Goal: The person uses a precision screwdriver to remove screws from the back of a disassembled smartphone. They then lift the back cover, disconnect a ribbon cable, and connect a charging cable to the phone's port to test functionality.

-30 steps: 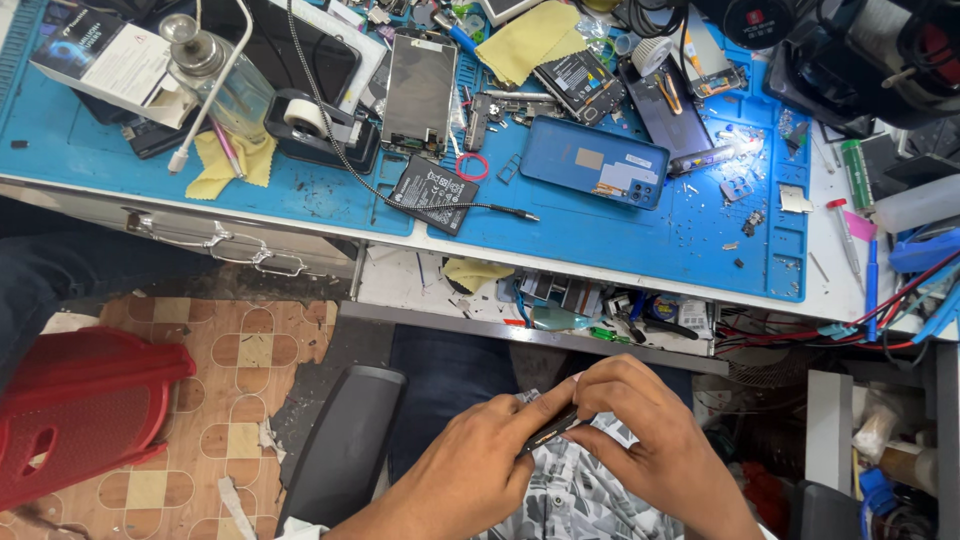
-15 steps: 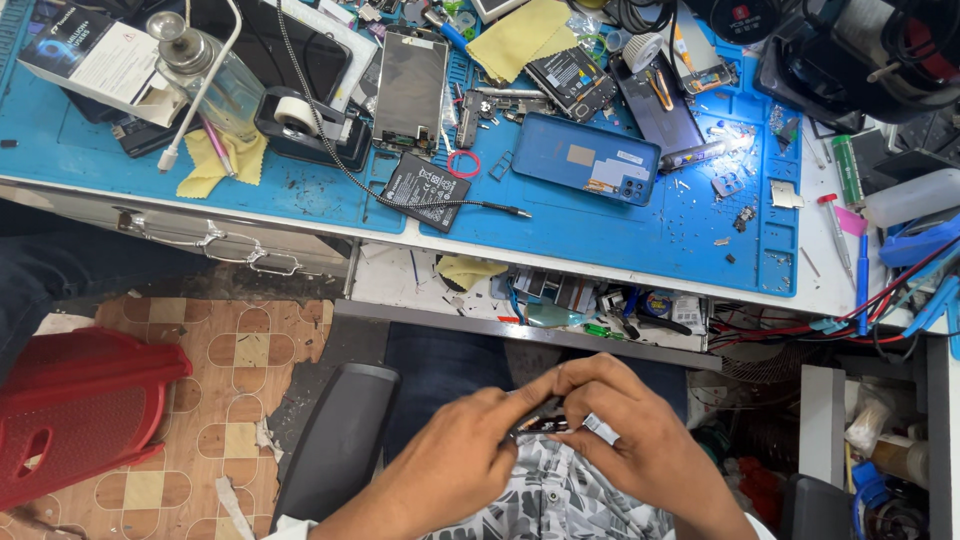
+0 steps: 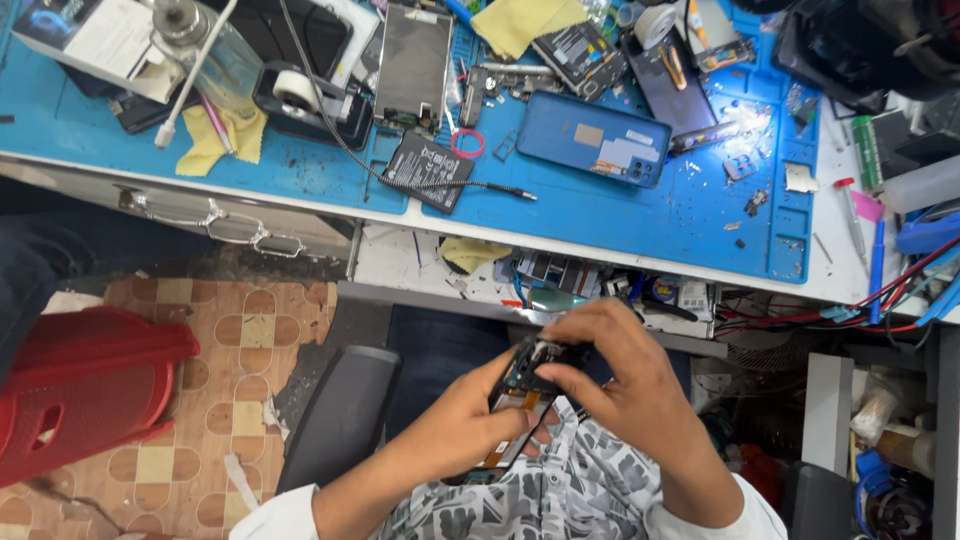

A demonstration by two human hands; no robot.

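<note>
Cluttered blue mat (image 3: 300, 175); open lap space

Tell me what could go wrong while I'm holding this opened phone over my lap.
The opened phone sits in the left hand over your lap, clear of the blue mat; a loosened part could drop to the tiled floor and be hard to find.

The right hand's fingers press at its top edge; a slip might strain the exposed insides.

The drawer ahead stands open, so a raised hand may knock it.
</note>
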